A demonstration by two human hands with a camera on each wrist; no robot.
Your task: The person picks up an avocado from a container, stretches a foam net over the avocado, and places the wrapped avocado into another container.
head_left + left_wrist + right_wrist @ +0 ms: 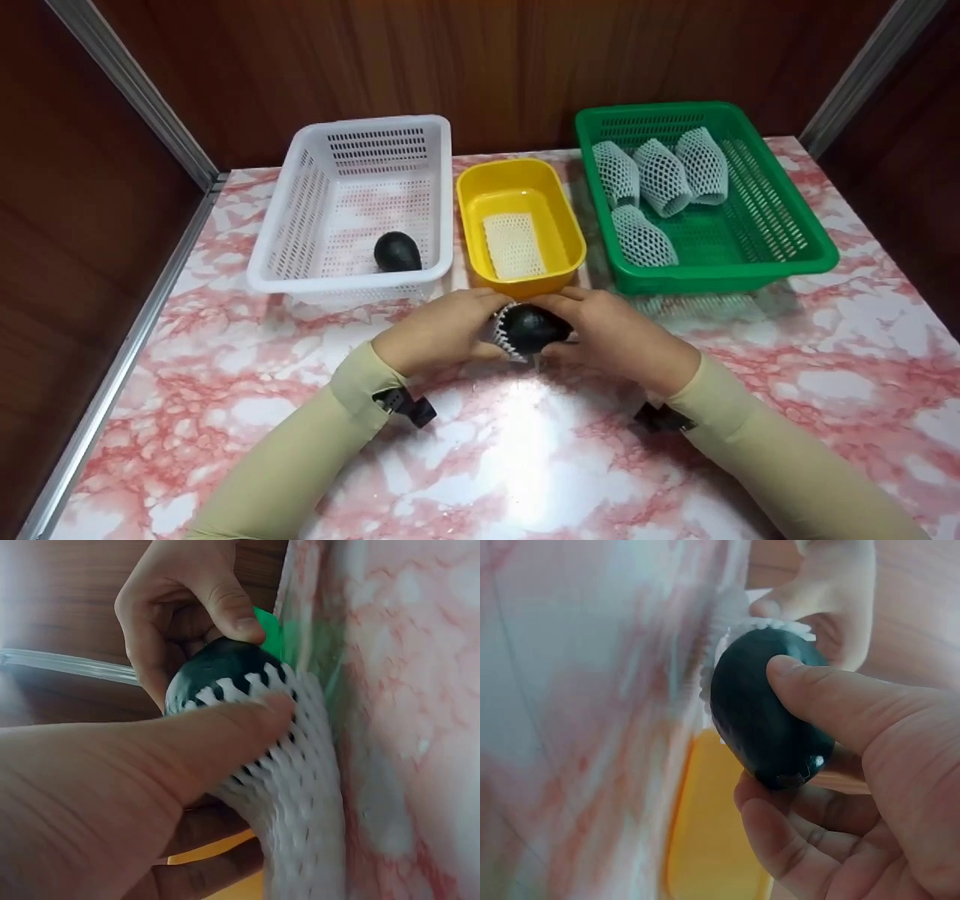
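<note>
A dark avocado (534, 328) is partly inside a white foam net sleeve (304, 787), just in front of the yellow basket. My left hand (442, 330) grips the sleeve around its mouth, thumb pressed over the mesh edge. On the other side, my right hand (619, 337) holds the bare end of the avocado between thumb and fingers. The left wrist view shows the sleeve's tail hanging loose past the avocado. Another dark avocado (397, 252) lies in the white basket (260, 262) at the left.
Flat foam net sleeves (514, 246) lie in the yellow basket (576, 251) at the middle. Several netted pieces (661, 178) sit in the green basket (814, 259) at the right. A wooden panel (510, 75) stands behind the marbled table (300, 465).
</note>
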